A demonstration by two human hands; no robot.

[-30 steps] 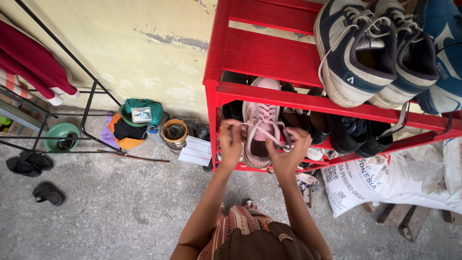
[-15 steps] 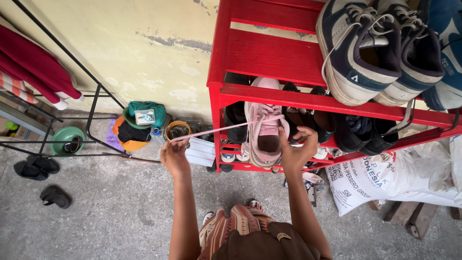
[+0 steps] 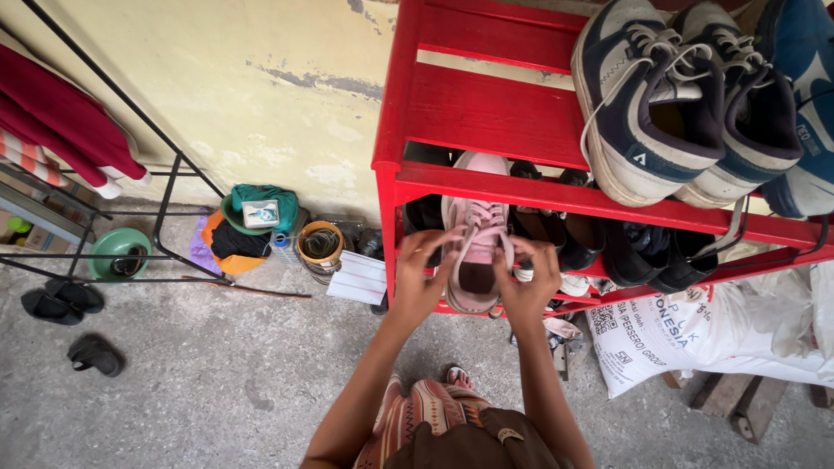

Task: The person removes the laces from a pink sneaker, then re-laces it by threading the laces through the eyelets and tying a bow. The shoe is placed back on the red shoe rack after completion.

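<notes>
A pink sneaker (image 3: 475,227) stands on the middle shelf of a red shoe rack (image 3: 486,108), toe pointing to the wall. My left hand (image 3: 418,274) grips the pink lace (image 3: 459,245) at the shoe's left side. At the right side of the shoe's opening, my right hand (image 3: 527,280) pinches the other part of the lace. Both hands are close together over the opening. Dark shoes (image 3: 638,247) sit to the right on the same shelf.
Navy and white sneakers (image 3: 647,95) sit on the top shelf. A white printed sack (image 3: 695,334) lies at the right on the floor. Left of the rack are bowls and cloths (image 3: 252,221), a black metal stand (image 3: 161,204), and dark sandals (image 3: 94,353) on the concrete.
My left hand, which had pulled the lace far out to the left, has come back to the shoe. Both hands now meet over the sneaker's opening.
</notes>
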